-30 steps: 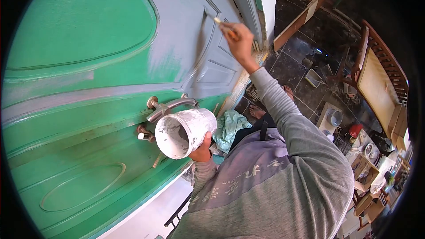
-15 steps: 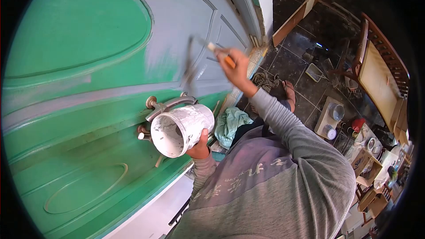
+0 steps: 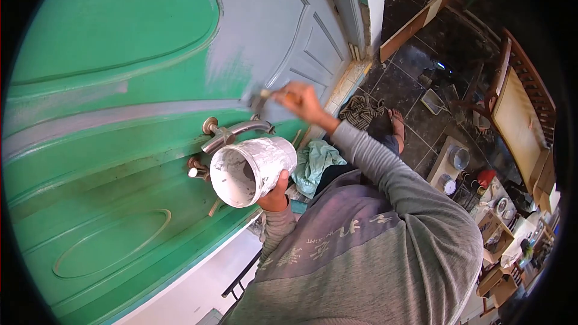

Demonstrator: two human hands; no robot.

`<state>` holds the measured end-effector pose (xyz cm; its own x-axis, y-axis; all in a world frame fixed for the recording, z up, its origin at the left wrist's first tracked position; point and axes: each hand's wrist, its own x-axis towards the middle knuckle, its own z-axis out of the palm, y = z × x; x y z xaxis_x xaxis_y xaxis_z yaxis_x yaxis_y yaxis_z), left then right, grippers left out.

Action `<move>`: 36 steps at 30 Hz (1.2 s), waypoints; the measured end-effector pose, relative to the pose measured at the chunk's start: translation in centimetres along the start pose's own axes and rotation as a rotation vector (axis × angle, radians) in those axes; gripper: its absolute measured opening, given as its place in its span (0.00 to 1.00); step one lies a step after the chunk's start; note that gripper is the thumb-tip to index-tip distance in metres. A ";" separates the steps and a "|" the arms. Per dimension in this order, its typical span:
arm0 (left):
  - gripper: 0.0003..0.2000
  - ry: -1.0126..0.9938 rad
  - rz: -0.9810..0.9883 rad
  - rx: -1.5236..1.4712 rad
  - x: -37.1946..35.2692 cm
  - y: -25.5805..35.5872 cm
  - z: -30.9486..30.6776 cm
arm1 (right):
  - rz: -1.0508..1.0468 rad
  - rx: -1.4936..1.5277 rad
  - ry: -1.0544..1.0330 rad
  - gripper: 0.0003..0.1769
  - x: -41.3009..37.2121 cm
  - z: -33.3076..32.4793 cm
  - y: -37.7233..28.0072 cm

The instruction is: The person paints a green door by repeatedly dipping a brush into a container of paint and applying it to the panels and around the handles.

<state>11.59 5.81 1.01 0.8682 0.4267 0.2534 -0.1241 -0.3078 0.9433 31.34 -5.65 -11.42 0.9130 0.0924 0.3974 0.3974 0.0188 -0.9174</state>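
My left hand (image 3: 276, 195) is closed around the side of a white paint bucket (image 3: 274, 155), tilted with its mouth facing me. Grey-white paint streaks its outside, and dark patches show on the inner wall. My right hand (image 3: 303, 103) grips a paintbrush (image 3: 265, 93) by its handle, the bristles blurred against the door just above the metal door handle (image 3: 250, 127). The door (image 3: 114, 24) is green on the left and coated pale grey toward the right, with ragged brush strokes between the two colours. A grey band also runs along its middle.
A lock knob (image 3: 197, 171) juts out near the bucket. Below my right arm lie a pale green cloth bag (image 3: 317, 165) and a striped rag (image 3: 360, 112). A wooden bench (image 3: 518, 114), a plank (image 3: 421, 18), a tray (image 3: 432, 102) and cardboard boxes (image 3: 495, 235) are on the right.
My right hand has moved down and left with the paintbrush, toward the door handle. My left hand still holds the bucket, and the whole view has shifted slightly.
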 end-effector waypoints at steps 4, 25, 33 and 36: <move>0.43 -0.004 0.020 0.088 -0.6 0.0 -0.8 | 0.009 -0.073 0.260 0.09 2.0 -3.9 2.2; 0.38 0.017 0.012 0.119 -2.6 -0.7 -1.6 | 0.161 -0.059 0.459 0.07 -0.1 0.4 -0.9; 0.45 -0.005 -0.121 0.197 -3.3 -1.1 -2.6 | 0.057 -0.119 0.305 0.05 -2.3 5.2 -4.7; 0.44 0.019 -0.086 0.117 -3.0 -0.7 -2.0 | 0.032 -0.024 0.166 0.05 -2.4 4.0 -4.3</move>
<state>8.12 6.44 0.02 0.8638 0.4713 0.1782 0.0080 -0.3663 0.9305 27.06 -1.98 -8.55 0.9271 -0.0731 0.3677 0.3684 -0.0051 -0.9297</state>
